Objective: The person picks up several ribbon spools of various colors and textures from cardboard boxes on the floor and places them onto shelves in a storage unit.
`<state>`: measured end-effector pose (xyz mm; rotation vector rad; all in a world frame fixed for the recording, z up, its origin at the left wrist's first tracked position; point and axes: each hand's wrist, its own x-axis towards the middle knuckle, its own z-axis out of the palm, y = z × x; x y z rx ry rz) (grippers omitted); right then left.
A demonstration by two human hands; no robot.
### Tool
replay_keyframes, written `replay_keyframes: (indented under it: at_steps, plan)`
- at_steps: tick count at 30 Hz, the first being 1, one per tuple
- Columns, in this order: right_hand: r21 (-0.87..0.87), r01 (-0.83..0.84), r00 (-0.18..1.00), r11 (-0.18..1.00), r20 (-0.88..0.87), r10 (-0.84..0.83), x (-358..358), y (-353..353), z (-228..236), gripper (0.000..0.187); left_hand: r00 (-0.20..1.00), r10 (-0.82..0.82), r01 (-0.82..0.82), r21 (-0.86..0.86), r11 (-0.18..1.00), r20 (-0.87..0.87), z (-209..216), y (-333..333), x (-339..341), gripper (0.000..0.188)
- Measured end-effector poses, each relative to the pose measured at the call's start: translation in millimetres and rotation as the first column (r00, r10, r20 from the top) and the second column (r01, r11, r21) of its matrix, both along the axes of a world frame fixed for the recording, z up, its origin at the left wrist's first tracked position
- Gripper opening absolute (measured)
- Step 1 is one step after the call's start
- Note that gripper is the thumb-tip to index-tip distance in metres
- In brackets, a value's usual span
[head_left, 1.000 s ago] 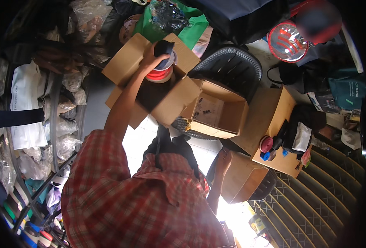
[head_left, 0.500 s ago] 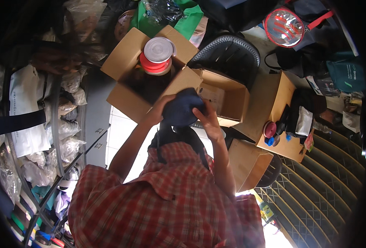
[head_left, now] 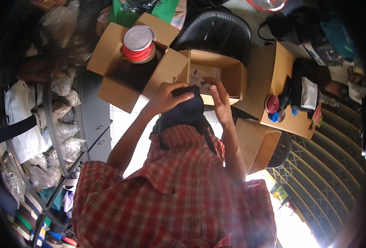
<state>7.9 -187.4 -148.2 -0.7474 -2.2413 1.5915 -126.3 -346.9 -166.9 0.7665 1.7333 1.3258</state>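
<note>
A dark navy cloth cap (head_left: 185, 110) is held close to my chest, below the open boxes. Gripping its upper left edge is my left hand (head_left: 171, 99), with the thumb laid over the cloth. My right hand (head_left: 219, 100) is raised just to the right of the cap, apart from it, with its fingers bent and spread. Nothing shows between those fingers. The cap's underside and the left fingertips are hidden.
An open cardboard box (head_left: 116, 93) holds red and white round rolls (head_left: 139, 39). Beside it stands a smaller open box (head_left: 232, 78), before a black chair (head_left: 216, 33). Another carton (head_left: 280, 82) bears ribbon rolls (head_left: 271, 103). Shelves with bagged goods (head_left: 69, 128) line the left.
My right hand has let go of the cap and lifted off to its right. The left hand still grips the cap, now turned and nearer my chest. The view has shifted.
</note>
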Motion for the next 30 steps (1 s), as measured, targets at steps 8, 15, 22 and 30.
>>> replay_keyframes:
  at_steps: [8, 15, 22, 30]
  plan:
    - [0.095, -0.170, 0.983, 0.981, 0.086, 0.162, 56.6, 75.9, 16.1, 0.029, 0.985, -0.130, 0.129, -0.021, 0.991, -0.113, 30.5, 74.3, 41.5, 0.035]
    - [0.323, -0.327, 0.942, 0.888, 0.040, 0.333, 135.2, 153.4, 14.7, 0.025, 0.943, -0.286, 0.224, -0.312, 0.923, -0.170, 57.0, 134.2, 92.6, 0.030]
    - [0.111, -0.124, 0.985, 0.986, -0.105, 0.136, 164.7, 143.9, -4.6, 0.023, 0.981, 0.165, -0.182, -0.182, 0.966, -0.105, 56.5, 174.0, 146.8, 0.024]
    - [-0.013, -0.188, 0.970, 0.982, -0.158, 0.184, 175.2, 164.9, -3.1, 0.020, 0.938, 0.346, -0.334, -0.210, 0.919, 0.025, 55.2, 175.0, 175.3, 0.030]
